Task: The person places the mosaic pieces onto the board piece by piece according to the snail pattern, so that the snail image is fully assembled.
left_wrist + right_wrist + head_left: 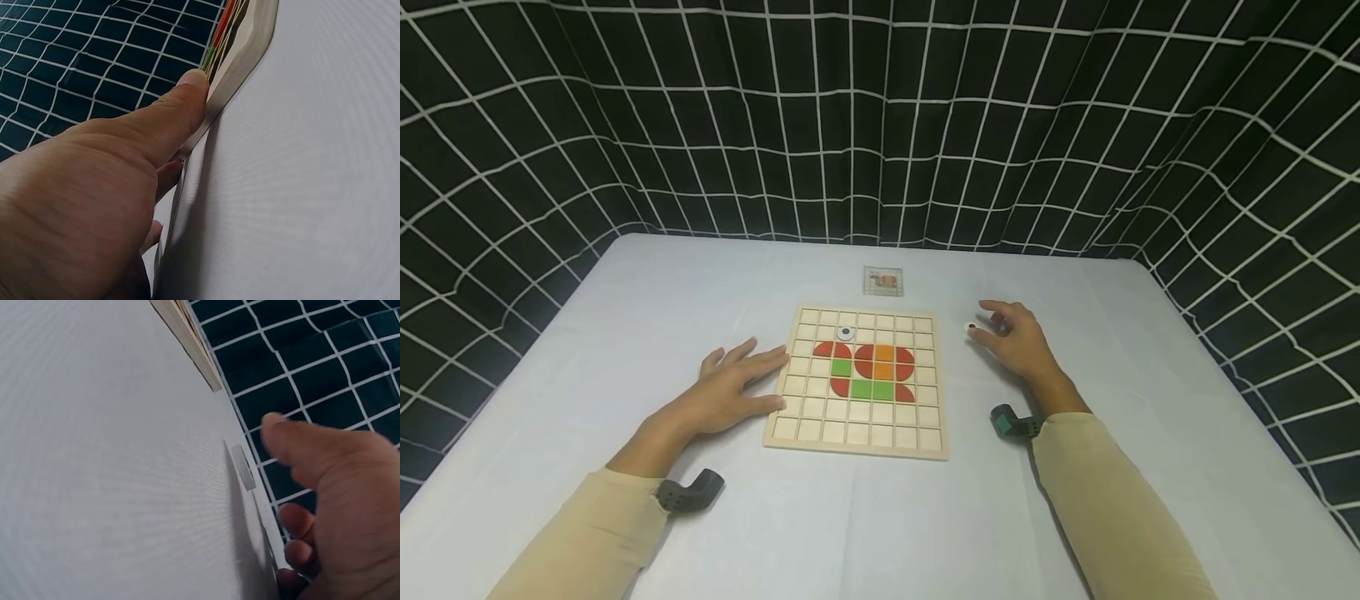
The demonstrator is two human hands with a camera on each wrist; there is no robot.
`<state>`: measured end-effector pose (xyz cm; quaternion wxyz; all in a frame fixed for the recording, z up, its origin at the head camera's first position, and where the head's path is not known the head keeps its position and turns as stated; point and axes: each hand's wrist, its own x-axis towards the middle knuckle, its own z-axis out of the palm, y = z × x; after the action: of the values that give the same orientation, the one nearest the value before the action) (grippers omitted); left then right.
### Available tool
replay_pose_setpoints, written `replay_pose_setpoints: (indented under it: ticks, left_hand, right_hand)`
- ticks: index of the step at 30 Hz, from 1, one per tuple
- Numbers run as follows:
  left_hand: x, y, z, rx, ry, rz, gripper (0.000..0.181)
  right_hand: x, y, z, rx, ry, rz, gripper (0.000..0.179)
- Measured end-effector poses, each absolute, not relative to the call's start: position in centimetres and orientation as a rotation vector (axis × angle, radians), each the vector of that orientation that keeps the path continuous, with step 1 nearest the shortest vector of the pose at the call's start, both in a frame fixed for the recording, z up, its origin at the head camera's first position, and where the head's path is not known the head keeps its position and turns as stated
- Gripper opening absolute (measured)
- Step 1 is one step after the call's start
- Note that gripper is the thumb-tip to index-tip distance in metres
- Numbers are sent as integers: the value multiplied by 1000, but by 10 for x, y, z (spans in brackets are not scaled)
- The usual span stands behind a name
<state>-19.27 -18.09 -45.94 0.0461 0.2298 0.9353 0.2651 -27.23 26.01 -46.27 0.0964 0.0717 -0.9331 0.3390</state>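
Observation:
A wooden grid board (856,451) lies on the table with red rounded pieces (906,392), green squares (862,389) and orange squares (884,353) set in its cells. One white disc with a black dot (846,332) sits near the board's top. My left hand (722,396) is spread with straight fingers, its thumb and fingertips touching the board's left edge. To the right of the board, my right hand (1017,342) hovers by a second white disc with a dark centre (244,467). Its thumb and fingers are apart, and the disc lies on the cloth beside them.
A small picture card (883,281) showing a similar coloured pattern lies behind the board. White cloth (880,525) covers the table, and a black curtain with white grid lines (880,125) surrounds its back and sides.

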Motion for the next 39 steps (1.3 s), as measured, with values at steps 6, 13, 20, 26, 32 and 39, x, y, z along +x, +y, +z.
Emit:
replay_pose_setpoints:
  ticks: [6,13,20,26,32,39]
  left_hand:
    - [-193,-180,-459,694,2855,804,71]
    - [-193,-181,-460,708,2872,787,70]
    - [-194,-181,-460,709,2859,785,71]
    - [-192,-180,-460,700,2858,792,71]
    - [-192,-181,-461,700,2860,803,71]
    - [-192,-181,-462,705,2863,809,72]
  right_hand:
    - [-272,260,-463,198,-2819,940,51]
    - [-273,257,-466,107,-2871,922,39]
    - [-274,256,-467,99,-2867,900,36]
    - [-273,256,-468,131,-2823,908,32]
    - [-270,256,-466,85,-2792,964,36]
    - [-267,256,-463,56,-2744,1004,36]
